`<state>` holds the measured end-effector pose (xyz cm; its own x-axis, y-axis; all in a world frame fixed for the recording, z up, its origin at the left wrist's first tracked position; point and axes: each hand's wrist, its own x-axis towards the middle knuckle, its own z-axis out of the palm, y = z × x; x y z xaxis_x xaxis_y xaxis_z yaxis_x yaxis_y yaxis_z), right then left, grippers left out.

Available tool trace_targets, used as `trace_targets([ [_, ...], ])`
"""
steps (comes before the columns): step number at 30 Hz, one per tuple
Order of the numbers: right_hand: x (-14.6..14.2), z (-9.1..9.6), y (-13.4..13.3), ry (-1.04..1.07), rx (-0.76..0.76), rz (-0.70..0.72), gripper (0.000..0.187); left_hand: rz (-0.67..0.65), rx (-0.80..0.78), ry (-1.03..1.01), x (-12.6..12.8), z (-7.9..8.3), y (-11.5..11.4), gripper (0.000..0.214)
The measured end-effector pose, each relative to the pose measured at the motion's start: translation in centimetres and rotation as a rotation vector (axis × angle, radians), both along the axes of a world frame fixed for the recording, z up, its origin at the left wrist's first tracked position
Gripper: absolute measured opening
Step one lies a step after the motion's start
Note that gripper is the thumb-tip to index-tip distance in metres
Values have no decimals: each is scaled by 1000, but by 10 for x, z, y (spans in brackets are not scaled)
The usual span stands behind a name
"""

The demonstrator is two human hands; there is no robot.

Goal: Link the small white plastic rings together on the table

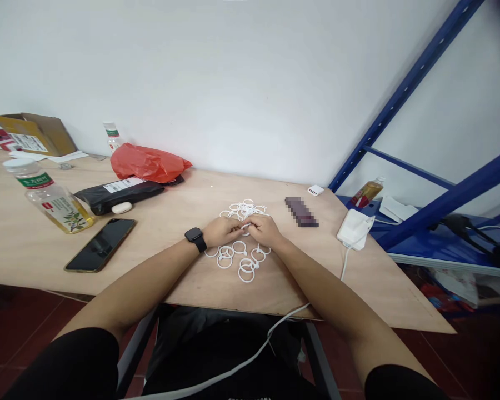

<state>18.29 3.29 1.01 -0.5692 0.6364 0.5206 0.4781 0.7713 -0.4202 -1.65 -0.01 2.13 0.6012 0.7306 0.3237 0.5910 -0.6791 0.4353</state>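
Observation:
My left hand (221, 230), with a black watch (195, 239) on the wrist, and my right hand (265, 229) meet over the wooden table (162, 233). Together they pinch one white plastic ring (245, 226) between the fingertips. A tangled heap of white rings (244, 210) lies just beyond the hands. Several separate white rings (241, 260) lie spread on the table just in front of them.
To the left lie a black phone (100, 244), a drink bottle (50, 197), a black parcel (119, 194) and a red plastic bag (148, 162). A white charger (353, 229) with its cable sits at the right, beside a blue shelf frame (425, 166). A cardboard box (33, 133) stands far left.

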Motion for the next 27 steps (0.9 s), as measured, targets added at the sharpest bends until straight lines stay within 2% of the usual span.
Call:
trace_targets([
  [9,0,-1,-1,11,15,-17,27,39,-34,-32,2,1,-1,29],
  [13,2,-1,0,123,-8,-128,33,13,-47,-37,-5,-1,2,30],
  [18,10,-2,11,226,-97,-239,28,-89,-78,-12,-7,-7,4,30],
  [22,15,-7,20,199,-115,-248,29,-148,-76,9,-4,-9,4,19],
  [27,17,-11,26,141,-39,-278,31,-91,-106,13,-4,-8,5,8],
])
